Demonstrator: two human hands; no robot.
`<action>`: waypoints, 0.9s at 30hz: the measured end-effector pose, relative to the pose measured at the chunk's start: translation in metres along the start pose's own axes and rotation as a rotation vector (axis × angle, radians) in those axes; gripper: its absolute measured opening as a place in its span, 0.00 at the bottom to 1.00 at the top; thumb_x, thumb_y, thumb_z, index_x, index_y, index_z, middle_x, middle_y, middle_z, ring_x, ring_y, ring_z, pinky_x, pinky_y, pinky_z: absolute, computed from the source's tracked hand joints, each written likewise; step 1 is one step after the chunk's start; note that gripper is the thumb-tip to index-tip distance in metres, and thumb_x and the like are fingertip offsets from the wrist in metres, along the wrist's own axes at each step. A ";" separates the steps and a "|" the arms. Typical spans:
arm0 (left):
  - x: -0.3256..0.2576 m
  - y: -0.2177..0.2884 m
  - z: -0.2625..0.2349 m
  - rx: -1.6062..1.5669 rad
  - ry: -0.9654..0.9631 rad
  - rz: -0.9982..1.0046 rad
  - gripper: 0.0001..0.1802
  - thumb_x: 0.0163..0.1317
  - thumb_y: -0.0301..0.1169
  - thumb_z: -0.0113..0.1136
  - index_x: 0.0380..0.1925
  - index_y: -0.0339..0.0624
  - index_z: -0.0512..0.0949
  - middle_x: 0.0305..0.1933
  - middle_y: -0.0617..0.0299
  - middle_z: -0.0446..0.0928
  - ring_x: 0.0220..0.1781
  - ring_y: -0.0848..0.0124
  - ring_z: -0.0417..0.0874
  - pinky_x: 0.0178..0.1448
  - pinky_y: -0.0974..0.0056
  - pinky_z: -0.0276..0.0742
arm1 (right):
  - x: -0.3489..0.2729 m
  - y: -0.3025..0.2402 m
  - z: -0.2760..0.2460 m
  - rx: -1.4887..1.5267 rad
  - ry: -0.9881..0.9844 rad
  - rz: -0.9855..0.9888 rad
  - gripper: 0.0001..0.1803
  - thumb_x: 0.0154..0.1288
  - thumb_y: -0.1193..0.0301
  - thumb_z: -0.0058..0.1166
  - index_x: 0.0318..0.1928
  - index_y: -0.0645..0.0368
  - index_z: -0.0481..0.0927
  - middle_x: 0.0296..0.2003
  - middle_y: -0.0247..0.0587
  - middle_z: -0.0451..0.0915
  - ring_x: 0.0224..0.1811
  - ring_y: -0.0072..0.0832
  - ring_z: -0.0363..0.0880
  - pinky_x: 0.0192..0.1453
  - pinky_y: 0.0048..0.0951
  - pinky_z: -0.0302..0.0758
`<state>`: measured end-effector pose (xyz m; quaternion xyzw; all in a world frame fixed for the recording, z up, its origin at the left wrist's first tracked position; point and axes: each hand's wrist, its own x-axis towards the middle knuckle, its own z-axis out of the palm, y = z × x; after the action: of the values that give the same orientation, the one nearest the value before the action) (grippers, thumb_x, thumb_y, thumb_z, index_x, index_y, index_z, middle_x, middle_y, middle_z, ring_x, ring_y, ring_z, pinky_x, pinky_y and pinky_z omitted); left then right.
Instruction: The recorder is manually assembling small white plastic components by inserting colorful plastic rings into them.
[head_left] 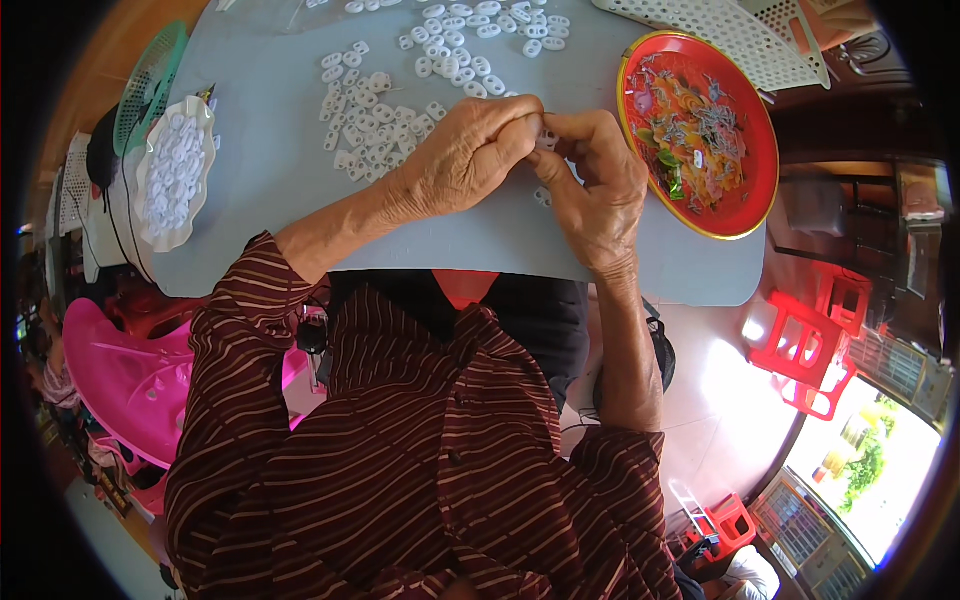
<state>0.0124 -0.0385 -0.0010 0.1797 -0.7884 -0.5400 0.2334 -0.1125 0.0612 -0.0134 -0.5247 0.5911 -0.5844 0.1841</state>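
The likeliest trouble is a slip at the fingertips: the white piece (549, 138), held just left of the red tray (764, 160), is tiny, and a loose pinch could let it drop among its kind. The right hand (598, 185) has thumb and finger drawn narrowly about it; the left hand (490, 150) is curled tight against them, but what it pinches cannot be told. Because the right hand is near the tray's rim, a careless swing might knock the tray and scatter its contents. Loose white pieces (375, 125) lie left of the tray, beyond the hands, where a forearm could sweep them about. The tray itself contains many thin grey bits (715, 125) over a floral base, plus one white piece among them. Well left of the tray, across the table (270, 120), a scalloped white bowl (172, 240) is heaped with similar pieces. Just beyond the tray sits a white perforated basket (745, 45), its contents unclear.
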 end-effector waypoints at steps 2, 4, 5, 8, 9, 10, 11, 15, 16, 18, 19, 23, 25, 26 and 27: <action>-0.001 0.001 0.000 -0.018 -0.008 -0.026 0.11 0.65 0.30 0.43 0.27 0.35 0.65 0.18 0.58 0.61 0.22 0.72 0.60 0.28 0.63 0.64 | -0.001 0.000 0.000 0.030 -0.014 0.047 0.14 0.48 0.82 0.64 0.37 0.63 0.76 0.26 0.37 0.78 0.27 0.22 0.76 0.31 0.24 0.73; -0.001 0.003 0.000 -0.037 -0.016 -0.055 0.10 0.65 0.30 0.43 0.27 0.35 0.65 0.18 0.58 0.60 0.22 0.73 0.60 0.28 0.63 0.64 | -0.001 -0.001 -0.001 0.044 -0.010 0.053 0.13 0.48 0.81 0.65 0.36 0.63 0.76 0.26 0.37 0.79 0.27 0.21 0.76 0.32 0.23 0.74; -0.002 0.006 0.000 -0.034 -0.030 -0.048 0.10 0.65 0.30 0.43 0.27 0.35 0.65 0.18 0.58 0.61 0.22 0.73 0.60 0.28 0.63 0.64 | -0.001 -0.002 -0.002 0.044 -0.013 0.056 0.13 0.48 0.81 0.65 0.36 0.63 0.76 0.26 0.37 0.79 0.27 0.21 0.76 0.32 0.23 0.74; -0.001 0.004 0.001 -0.044 -0.050 -0.040 0.11 0.65 0.31 0.43 0.27 0.35 0.65 0.18 0.58 0.61 0.22 0.73 0.60 0.28 0.63 0.64 | 0.000 -0.004 -0.004 0.004 -0.006 -0.002 0.13 0.48 0.82 0.65 0.36 0.64 0.77 0.26 0.37 0.79 0.27 0.21 0.77 0.34 0.22 0.75; 0.000 0.004 0.000 -0.051 -0.055 -0.037 0.11 0.65 0.31 0.43 0.27 0.35 0.65 0.18 0.58 0.61 0.22 0.73 0.60 0.28 0.63 0.64 | 0.001 -0.005 -0.004 -0.026 0.008 -0.023 0.12 0.49 0.82 0.64 0.36 0.64 0.77 0.27 0.38 0.80 0.28 0.22 0.78 0.34 0.22 0.75; 0.001 0.004 -0.001 -0.052 -0.053 -0.033 0.11 0.65 0.31 0.43 0.27 0.35 0.65 0.18 0.58 0.61 0.22 0.73 0.60 0.28 0.63 0.64 | 0.002 -0.006 -0.004 -0.056 0.023 -0.046 0.12 0.49 0.82 0.64 0.36 0.64 0.78 0.27 0.38 0.80 0.28 0.22 0.78 0.35 0.22 0.75; 0.002 0.004 -0.003 -0.054 -0.056 -0.055 0.12 0.65 0.33 0.43 0.27 0.35 0.66 0.18 0.58 0.61 0.22 0.74 0.61 0.28 0.63 0.64 | 0.003 -0.007 -0.003 -0.060 0.023 -0.050 0.12 0.49 0.82 0.64 0.36 0.64 0.78 0.27 0.38 0.80 0.28 0.22 0.78 0.35 0.22 0.75; 0.002 -0.007 -0.001 -0.075 0.033 -0.023 0.16 0.68 0.38 0.44 0.28 0.35 0.66 0.18 0.60 0.62 0.22 0.75 0.62 0.28 0.64 0.63 | 0.003 -0.012 -0.001 0.050 -0.005 0.095 0.11 0.55 0.81 0.60 0.40 0.65 0.77 0.28 0.37 0.80 0.29 0.19 0.78 0.35 0.20 0.75; 0.002 -0.008 -0.002 -0.077 0.041 -0.017 0.16 0.68 0.38 0.44 0.28 0.35 0.66 0.18 0.60 0.62 0.22 0.75 0.62 0.28 0.64 0.63 | 0.002 -0.013 -0.001 0.144 -0.002 0.169 0.11 0.57 0.81 0.59 0.41 0.65 0.76 0.29 0.35 0.80 0.30 0.18 0.77 0.35 0.19 0.74; 0.003 -0.007 -0.004 -0.065 -0.011 -0.037 0.21 0.70 0.42 0.42 0.29 0.35 0.71 0.22 0.64 0.67 0.26 0.77 0.65 0.32 0.69 0.65 | 0.006 -0.010 -0.003 0.171 -0.011 0.152 0.10 0.58 0.81 0.58 0.42 0.66 0.76 0.29 0.34 0.79 0.30 0.17 0.76 0.35 0.18 0.74; 0.004 -0.005 -0.007 -0.066 -0.003 -0.032 0.21 0.70 0.42 0.42 0.29 0.35 0.71 0.22 0.64 0.67 0.26 0.77 0.65 0.32 0.69 0.65 | 0.010 -0.011 -0.005 0.201 -0.014 0.142 0.10 0.60 0.80 0.57 0.42 0.66 0.75 0.30 0.33 0.79 0.30 0.15 0.75 0.35 0.17 0.73; 0.010 0.003 -0.029 -0.171 0.162 0.026 0.20 0.71 0.39 0.41 0.24 0.37 0.72 0.22 0.67 0.68 0.29 0.75 0.71 0.38 0.69 0.69 | 0.078 -0.021 -0.038 -0.096 0.230 -0.127 0.06 0.59 0.77 0.56 0.38 0.65 0.79 0.24 0.34 0.80 0.26 0.16 0.76 0.33 0.17 0.73; 0.012 -0.011 -0.040 -0.192 0.309 0.150 0.23 0.69 0.44 0.43 0.21 0.39 0.70 0.19 0.67 0.66 0.27 0.77 0.69 0.35 0.69 0.67 | 0.130 -0.020 -0.065 -0.232 0.347 -0.234 0.07 0.59 0.77 0.55 0.37 0.64 0.80 0.23 0.35 0.81 0.26 0.16 0.77 0.33 0.17 0.73; 0.013 -0.006 -0.040 -0.211 0.310 0.061 0.22 0.68 0.42 0.44 0.20 0.37 0.68 0.18 0.66 0.65 0.29 0.74 0.71 0.39 0.68 0.67 | 0.154 -0.009 -0.093 -0.170 0.337 -0.220 0.11 0.55 0.75 0.56 0.39 0.65 0.80 0.25 0.33 0.80 0.28 0.17 0.76 0.36 0.18 0.72; 0.013 -0.006 -0.041 -0.214 0.310 0.069 0.22 0.68 0.42 0.44 0.20 0.37 0.68 0.18 0.66 0.65 0.29 0.74 0.71 0.39 0.68 0.67 | 0.174 -0.006 -0.111 -0.286 0.401 -0.171 0.11 0.54 0.76 0.57 0.40 0.65 0.80 0.24 0.32 0.80 0.27 0.16 0.75 0.35 0.17 0.72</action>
<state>0.0246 -0.0793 0.0079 0.2077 -0.6868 -0.5784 0.3882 -0.2694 -0.0277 0.0883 -0.4670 0.6459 -0.6007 -0.0626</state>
